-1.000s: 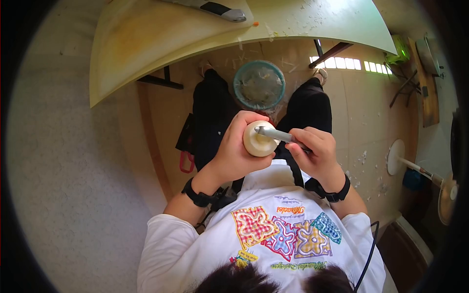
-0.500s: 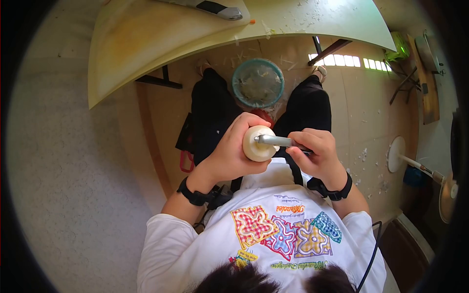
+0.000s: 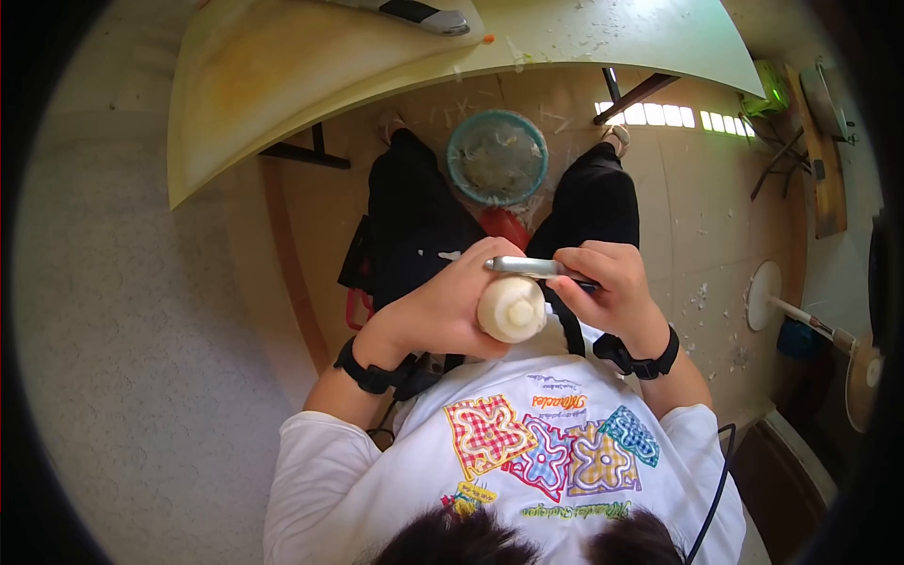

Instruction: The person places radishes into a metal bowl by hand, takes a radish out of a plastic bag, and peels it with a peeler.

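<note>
My left hand (image 3: 450, 303) is wrapped round a peeled-looking white radish (image 3: 511, 309), whose round end faces up toward the camera. In my right hand (image 3: 607, 282) is a silvery peeler (image 3: 525, 267), gripped by its dark handle. The peeler's head lies along the far side of the radish, close to my left fingers; whether the blade touches it I cannot tell. Most of the radish's length is hidden beneath its end and my hand.
A teal-rimmed basin (image 3: 452, 162) with pale peelings stands on the floor between my feet, a red object (image 3: 504, 226) beside it. Ahead is a table (image 3: 565, 47) bearing a cutting board (image 3: 311, 66), a knife (image 3: 424, 16) and scraps. A white fan (image 3: 862, 372) stands right.
The peeler has moved from across the radish's end to its far side. The radish's end has shifted slightly toward my body and right. A pale strip now shows near my left fingers.
</note>
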`<state>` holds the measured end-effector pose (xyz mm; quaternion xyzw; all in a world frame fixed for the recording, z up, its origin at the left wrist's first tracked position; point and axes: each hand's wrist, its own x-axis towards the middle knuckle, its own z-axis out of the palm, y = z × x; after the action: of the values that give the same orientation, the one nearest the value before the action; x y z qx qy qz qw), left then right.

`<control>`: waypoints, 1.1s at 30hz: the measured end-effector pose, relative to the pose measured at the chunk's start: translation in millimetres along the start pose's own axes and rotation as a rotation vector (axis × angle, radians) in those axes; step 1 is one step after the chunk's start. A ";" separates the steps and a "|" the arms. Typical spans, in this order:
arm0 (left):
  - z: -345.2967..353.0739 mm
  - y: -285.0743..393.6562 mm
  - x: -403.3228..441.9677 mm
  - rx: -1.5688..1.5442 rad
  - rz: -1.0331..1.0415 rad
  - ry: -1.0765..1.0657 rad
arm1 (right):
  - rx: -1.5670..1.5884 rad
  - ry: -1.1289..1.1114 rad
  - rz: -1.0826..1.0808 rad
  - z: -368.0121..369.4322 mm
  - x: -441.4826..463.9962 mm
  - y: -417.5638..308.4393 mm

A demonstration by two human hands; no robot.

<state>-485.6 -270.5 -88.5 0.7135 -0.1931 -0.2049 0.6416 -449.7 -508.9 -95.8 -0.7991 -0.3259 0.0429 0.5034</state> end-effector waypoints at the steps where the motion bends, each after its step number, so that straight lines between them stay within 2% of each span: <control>1: 0.4 2.2 1.8 0.074 0.058 -0.056 | -0.002 -0.004 0.018 0.2 -0.1 1.8; 6: -8.9 -1.6 3.4 0.060 0.008 -0.059 | 0.182 0.143 0.135 -9.6 -10.4 5.7; 10: -11.1 -6.7 5.5 0.001 -0.012 0.024 | 0.254 0.231 0.222 -18.9 -8.1 7.7; 14: -13.1 -3.1 5.6 -0.019 -0.050 0.063 | 0.066 0.329 0.212 -17.1 2.6 9.0; 16: -15.6 1.3 8.2 -0.003 -0.048 0.058 | -0.202 0.351 0.142 -15.2 9.4 9.5; 18: -16.4 4.6 10.3 0.054 0.080 0.114 | -0.229 0.362 0.162 -11.7 12.1 9.6; 21: -13.9 12.0 14.6 -0.080 0.013 0.183 | -0.228 0.373 0.135 -7.0 17.2 9.0; 24: -10.8 5.5 17.9 -0.013 0.076 0.227 | -0.222 0.347 0.150 -7.6 18.2 5.3; 26: -12.2 -2.0 19.5 0.027 0.098 0.226 | -0.014 0.375 0.275 -4.5 15.1 8.6; 27: -13.4 -4.7 19.5 0.068 0.119 0.227 | -0.013 0.375 0.273 -5.6 11.1 12.2; 29: -11.9 -7.6 20.6 0.098 0.132 0.261 | 0.634 0.167 0.546 -12.5 3.9 19.4; 30: -10.3 -7.8 21.3 0.125 0.145 0.291 | 0.633 0.165 0.543 -13.0 3.7 19.2; 32: -7.5 -3.3 23.0 0.223 0.168 0.320 | 1.119 -0.020 0.732 -14.8 6.9 14.7; 33: -6.4 -1.2 24.8 0.320 0.189 0.346 | 1.053 -0.020 0.745 -8.8 7.1 17.4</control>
<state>-461.3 -278.4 -90.2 0.8092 -0.1764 0.0144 0.5602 -432.3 -516.6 -104.1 -0.5044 0.0335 0.3763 0.7764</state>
